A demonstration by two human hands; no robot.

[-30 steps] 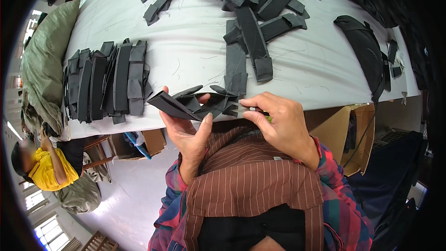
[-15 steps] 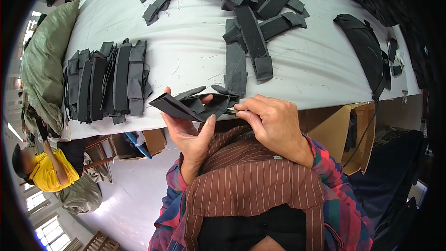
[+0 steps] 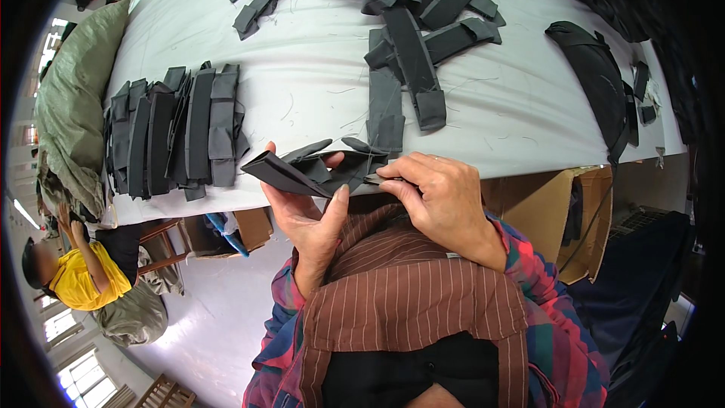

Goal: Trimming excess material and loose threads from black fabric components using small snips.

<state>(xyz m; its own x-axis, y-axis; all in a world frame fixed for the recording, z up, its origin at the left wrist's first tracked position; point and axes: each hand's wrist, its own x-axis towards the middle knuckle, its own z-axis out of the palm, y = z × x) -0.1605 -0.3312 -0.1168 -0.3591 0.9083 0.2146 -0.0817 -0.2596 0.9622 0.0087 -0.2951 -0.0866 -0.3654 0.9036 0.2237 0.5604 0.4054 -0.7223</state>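
Head view, two hands, left hand (image 3: 306, 215), right hand (image 3: 442, 196), one dark fabric strap (image 3: 302, 170).

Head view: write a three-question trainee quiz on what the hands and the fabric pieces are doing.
1. True or false: the left hand holds a folded dark grey fabric piece at the near edge of the white table.
2. The neat row of stacked grey strips lies on which side of the hands? A) the person's left B) the person's right C) behind the person
3. Fill in: the right hand pinches the fabric piece at its ____ end, as the person sees it.

Key: 1 true. 2 A. 3 right.
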